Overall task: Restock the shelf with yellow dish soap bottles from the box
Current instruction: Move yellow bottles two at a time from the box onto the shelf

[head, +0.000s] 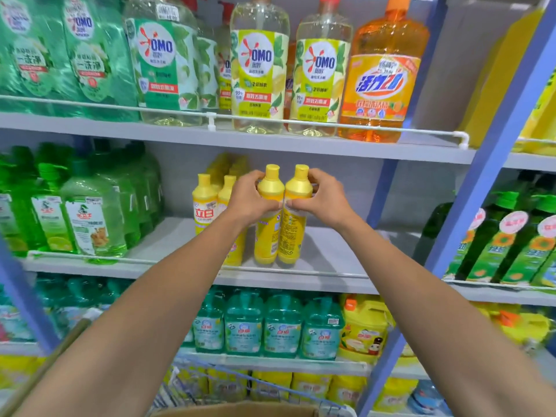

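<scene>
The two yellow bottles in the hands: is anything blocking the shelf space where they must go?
Nothing visible does. The left hand and right hand hold two yellow dish soap bottles at the front of the middle shelf. The shelf is bare behind and to their right; shelved yellow bottles stand only to their left.

There is a single view, taken from the person's head, facing forward and slightly down at a shop shelf unit that fills the frame. The lens is wide, so the blue upright [469, 206] on the right leans and the shelf edges bow. The camera stands close: both forearms stretch from the bottom corners up to the middle shelf [331, 263], where the left hand [251, 200] and right hand [323, 198] meet near frame centre. Four shelf levels show, the top one cut off at the bottle necks. At the bottom edge, just below the lens, a strip of cardboard box [240, 410] shows in front of a wire cart [210, 383].
</scene>
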The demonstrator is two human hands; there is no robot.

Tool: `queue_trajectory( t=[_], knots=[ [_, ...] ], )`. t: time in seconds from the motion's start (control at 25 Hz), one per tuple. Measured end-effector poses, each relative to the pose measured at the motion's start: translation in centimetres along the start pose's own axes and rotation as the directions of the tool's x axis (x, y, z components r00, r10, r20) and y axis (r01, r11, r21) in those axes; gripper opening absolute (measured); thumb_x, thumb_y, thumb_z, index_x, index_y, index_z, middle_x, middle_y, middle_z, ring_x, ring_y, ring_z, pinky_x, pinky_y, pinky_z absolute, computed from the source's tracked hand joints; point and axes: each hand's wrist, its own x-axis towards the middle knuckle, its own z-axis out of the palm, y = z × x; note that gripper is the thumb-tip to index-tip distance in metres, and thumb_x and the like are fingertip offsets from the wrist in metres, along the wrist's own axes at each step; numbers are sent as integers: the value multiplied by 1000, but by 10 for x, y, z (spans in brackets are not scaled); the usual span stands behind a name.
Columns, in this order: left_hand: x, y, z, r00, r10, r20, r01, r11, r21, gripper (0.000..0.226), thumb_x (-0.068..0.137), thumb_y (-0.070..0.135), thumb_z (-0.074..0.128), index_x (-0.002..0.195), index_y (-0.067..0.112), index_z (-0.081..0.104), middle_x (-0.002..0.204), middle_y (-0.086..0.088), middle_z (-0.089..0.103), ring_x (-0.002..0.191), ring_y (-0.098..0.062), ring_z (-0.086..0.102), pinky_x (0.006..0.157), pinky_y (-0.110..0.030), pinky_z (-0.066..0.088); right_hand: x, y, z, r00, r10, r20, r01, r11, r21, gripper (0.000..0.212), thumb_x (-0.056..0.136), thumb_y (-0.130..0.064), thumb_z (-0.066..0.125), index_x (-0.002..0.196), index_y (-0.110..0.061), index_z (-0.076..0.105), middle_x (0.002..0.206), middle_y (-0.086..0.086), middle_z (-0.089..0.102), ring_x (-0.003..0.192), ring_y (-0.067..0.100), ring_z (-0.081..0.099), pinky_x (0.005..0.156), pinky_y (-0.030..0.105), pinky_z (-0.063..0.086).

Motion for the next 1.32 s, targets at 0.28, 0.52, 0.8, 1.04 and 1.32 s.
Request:
queue_trajectory(
  t=[0.28, 0.52, 0.8, 1.04, 1.32],
  knots=[
    [3, -36, 33, 999, -39, 28, 39, 999, -3, 58, 52, 26, 89, 104, 19, 63, 98, -6, 73, 90, -26, 71, 81, -46, 58, 2, 63, 27, 993, 112, 42, -115, 989, 95, 65, 59, -37, 92, 116, -21, 65, 103, -2, 73, 95, 22, 71, 88, 47, 58],
    [-8, -56, 42, 996, -89, -32, 81, 978, -194, 52, 71, 17, 89, 114, 10, 60, 104, -1, 72, 92, -9, 69, 77, -22, 57, -22, 82, 57, 960, 274, -61, -235, 904, 357, 69, 69, -32, 92, 127, -17, 56, 117, -2, 72, 105, 8, 70, 91, 29, 58],
    [-33, -95, 57, 998, -64, -3, 61, 962, -267, 59, 78, 11, 85, 130, 11, 58, 119, 3, 70, 107, 0, 66, 90, -23, 56, -48, 90, 82, 936, 300, -182, -225, 912, 344, 57, 74, -35, 89, 123, -20, 63, 118, -6, 68, 104, 4, 67, 86, 20, 56],
    [-39, -100, 60, 998, -68, 16, 69, 973, -220, 52, 77, 16, 86, 120, 21, 58, 108, 14, 67, 94, 14, 63, 79, -11, 54, -49, 95, 68, 952, 295, -79, -241, 885, 399, 46, 82, -23, 83, 123, -12, 63, 115, -3, 74, 102, 7, 71, 87, 25, 58],
    [-33, -96, 56, 997, -78, 12, 79, 988, -129, 50, 71, 28, 90, 106, 19, 56, 96, 18, 64, 85, 4, 63, 65, -11, 51, -60, 91, 73, 952, 287, -104, -226, 893, 389, 46, 87, -34, 77, 129, -18, 64, 123, -4, 67, 112, 7, 66, 86, 17, 55]
  ],
)
